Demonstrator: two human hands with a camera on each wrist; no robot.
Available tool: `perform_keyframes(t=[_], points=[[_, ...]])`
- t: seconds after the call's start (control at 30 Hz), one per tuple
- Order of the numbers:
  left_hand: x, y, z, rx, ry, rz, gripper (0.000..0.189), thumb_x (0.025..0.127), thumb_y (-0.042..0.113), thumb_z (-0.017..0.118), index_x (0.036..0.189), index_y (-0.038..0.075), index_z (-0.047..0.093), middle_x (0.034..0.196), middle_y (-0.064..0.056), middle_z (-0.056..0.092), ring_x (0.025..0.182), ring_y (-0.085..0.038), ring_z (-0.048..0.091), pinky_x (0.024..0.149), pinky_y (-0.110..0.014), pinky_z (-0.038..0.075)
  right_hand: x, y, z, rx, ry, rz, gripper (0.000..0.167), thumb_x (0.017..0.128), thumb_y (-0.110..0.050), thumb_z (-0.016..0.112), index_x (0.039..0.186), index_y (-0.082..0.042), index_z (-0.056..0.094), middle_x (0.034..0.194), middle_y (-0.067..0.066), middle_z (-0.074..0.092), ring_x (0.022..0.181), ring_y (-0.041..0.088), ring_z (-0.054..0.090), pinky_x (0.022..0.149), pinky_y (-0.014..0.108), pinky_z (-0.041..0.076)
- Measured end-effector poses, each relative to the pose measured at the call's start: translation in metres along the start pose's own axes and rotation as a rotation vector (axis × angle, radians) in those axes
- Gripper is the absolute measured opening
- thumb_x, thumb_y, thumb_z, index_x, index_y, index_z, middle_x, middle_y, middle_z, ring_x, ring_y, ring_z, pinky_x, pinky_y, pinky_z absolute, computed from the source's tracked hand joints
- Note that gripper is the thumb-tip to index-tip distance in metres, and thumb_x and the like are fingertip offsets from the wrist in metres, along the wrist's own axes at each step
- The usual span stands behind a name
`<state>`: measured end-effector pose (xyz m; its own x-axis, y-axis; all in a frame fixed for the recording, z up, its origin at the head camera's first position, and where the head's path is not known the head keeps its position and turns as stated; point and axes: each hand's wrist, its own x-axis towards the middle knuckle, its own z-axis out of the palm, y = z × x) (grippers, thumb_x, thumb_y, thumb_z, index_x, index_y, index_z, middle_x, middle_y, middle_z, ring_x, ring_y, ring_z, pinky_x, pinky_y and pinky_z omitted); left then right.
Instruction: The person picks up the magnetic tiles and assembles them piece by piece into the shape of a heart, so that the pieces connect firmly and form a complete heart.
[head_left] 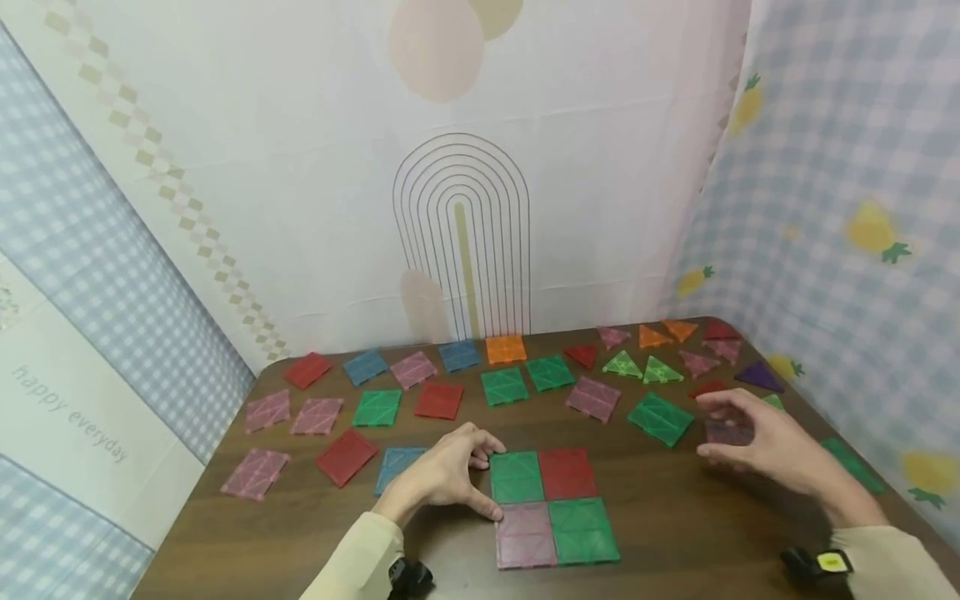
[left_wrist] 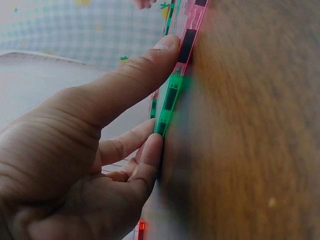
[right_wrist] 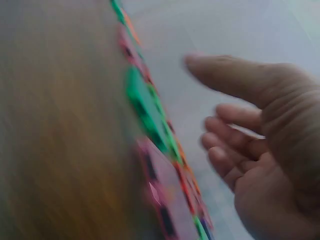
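Four translucent square tiles lie edge to edge as a larger square: green and red behind, pink and another green in front. My left hand rests along the left side of this square. Its thumb touches the pink tile's edge near the join, and its fingertips touch the back green tile's edge. My right hand hovers, thumb and fingers apart, over a single pink square at the right. In the right wrist view, that pink tile lies apart from the fingers.
Loose square tiles, such as a red one and a blue one, spread over the left and back of the wooden table. Small triangles, including a light green one and a purple one, lie at the back right.
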<state>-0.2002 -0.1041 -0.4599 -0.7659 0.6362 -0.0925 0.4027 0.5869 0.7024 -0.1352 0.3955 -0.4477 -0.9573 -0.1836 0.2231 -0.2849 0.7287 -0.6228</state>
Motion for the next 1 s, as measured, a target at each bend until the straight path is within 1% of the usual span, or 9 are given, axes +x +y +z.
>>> perform_keyframes(t=[0.1, 0.23, 0.3, 0.37, 0.47, 0.53, 0.77, 0.9, 1.0], points=[[0.001, 0.0, -0.003, -0.001, 0.008, 0.001, 0.08, 0.071, 0.034, 0.11, 0.139, 0.019, 0.071, 0.125, 0.004, 0.059, 0.117, -0.015, 0.068, 0.104, -0.033, 0.059, -0.002, 0.012, -0.016, -0.071, -0.032, 0.024, 0.074, 0.089, -0.032, 0.097, 0.149, -0.006, 0.062, 0.138, 0.017, 0.07, 0.116, 0.0, 0.065, 0.089, 0.018, 0.056], [0.002, 0.0, -0.004, 0.0, 0.004, -0.011, 0.08, 0.071, 0.035, 0.11, 0.139, 0.02, 0.071, 0.125, 0.006, 0.059, 0.117, -0.013, 0.068, 0.104, -0.032, 0.059, -0.006, 0.022, -0.022, -0.094, -0.115, 0.046, 0.08, 0.087, -0.032, 0.098, 0.15, -0.001, 0.06, 0.139, 0.02, 0.07, 0.115, 0.0, 0.065, 0.087, 0.021, 0.057], [0.001, -0.001, -0.004, 0.003, -0.004, -0.018, 0.08, 0.071, 0.036, 0.11, 0.139, 0.021, 0.071, 0.125, 0.007, 0.059, 0.117, -0.012, 0.068, 0.104, -0.032, 0.059, -0.009, 0.026, -0.02, -0.104, -0.162, 0.038, 0.081, 0.087, -0.033, 0.098, 0.15, 0.0, 0.059, 0.139, 0.019, 0.068, 0.115, 0.005, 0.067, 0.087, 0.024, 0.058], [0.001, -0.002, -0.003, 0.004, -0.007, -0.016, 0.08, 0.071, 0.035, 0.11, 0.139, 0.021, 0.071, 0.125, 0.006, 0.059, 0.116, -0.012, 0.067, 0.104, -0.032, 0.059, -0.01, 0.028, -0.018, -0.118, -0.188, 0.017, 0.08, 0.085, -0.033, 0.099, 0.148, 0.0, 0.061, 0.137, 0.017, 0.067, 0.115, 0.016, 0.069, 0.087, 0.027, 0.059], [0.0, -0.003, -0.002, 0.003, -0.003, -0.014, 0.08, 0.071, 0.035, 0.11, 0.139, 0.02, 0.071, 0.125, 0.006, 0.059, 0.116, -0.012, 0.067, 0.104, -0.032, 0.059, -0.01, 0.029, -0.015, -0.166, -0.19, 0.001, 0.08, 0.083, -0.035, 0.1, 0.145, -0.002, 0.063, 0.135, 0.015, 0.064, 0.117, 0.031, 0.067, 0.087, 0.028, 0.058], [0.0, -0.003, -0.001, -0.002, 0.001, -0.006, 0.08, 0.07, 0.034, 0.11, 0.139, 0.019, 0.071, 0.125, 0.004, 0.06, 0.116, -0.013, 0.067, 0.104, -0.032, 0.059, -0.009, 0.03, -0.015, -0.182, -0.19, 0.013, 0.081, 0.082, -0.036, 0.101, 0.144, -0.002, 0.063, 0.134, 0.016, 0.062, 0.115, 0.036, 0.067, 0.085, 0.028, 0.058], [0.001, -0.003, 0.002, -0.01, -0.002, -0.006, 0.079, 0.07, 0.032, 0.11, 0.137, 0.017, 0.072, 0.125, 0.003, 0.06, 0.116, -0.014, 0.068, 0.104, -0.033, 0.059, -0.008, 0.032, -0.016, -0.148, -0.229, 0.079, 0.084, 0.084, -0.033, 0.099, 0.147, 0.007, 0.059, 0.131, 0.02, 0.062, 0.113, 0.034, 0.066, 0.08, 0.025, 0.058], [0.002, -0.002, 0.001, -0.009, 0.005, 0.0, 0.079, 0.07, 0.032, 0.11, 0.137, 0.017, 0.072, 0.125, 0.003, 0.06, 0.115, -0.014, 0.067, 0.104, -0.033, 0.059, -0.008, 0.033, -0.018, -0.208, -0.191, 0.061, 0.083, 0.081, -0.034, 0.101, 0.144, 0.005, 0.063, 0.129, 0.021, 0.065, 0.114, 0.04, 0.064, 0.082, 0.029, 0.055], [0.003, 0.0, 0.001, -0.006, 0.001, 0.001, 0.079, 0.07, 0.033, 0.11, 0.137, 0.017, 0.072, 0.125, 0.004, 0.06, 0.115, -0.013, 0.067, 0.104, -0.032, 0.059, -0.01, 0.029, -0.019, -0.227, -0.14, 0.038, 0.081, 0.081, -0.034, 0.102, 0.145, 0.001, 0.064, 0.13, 0.02, 0.066, 0.114, 0.034, 0.064, 0.082, 0.029, 0.054]])
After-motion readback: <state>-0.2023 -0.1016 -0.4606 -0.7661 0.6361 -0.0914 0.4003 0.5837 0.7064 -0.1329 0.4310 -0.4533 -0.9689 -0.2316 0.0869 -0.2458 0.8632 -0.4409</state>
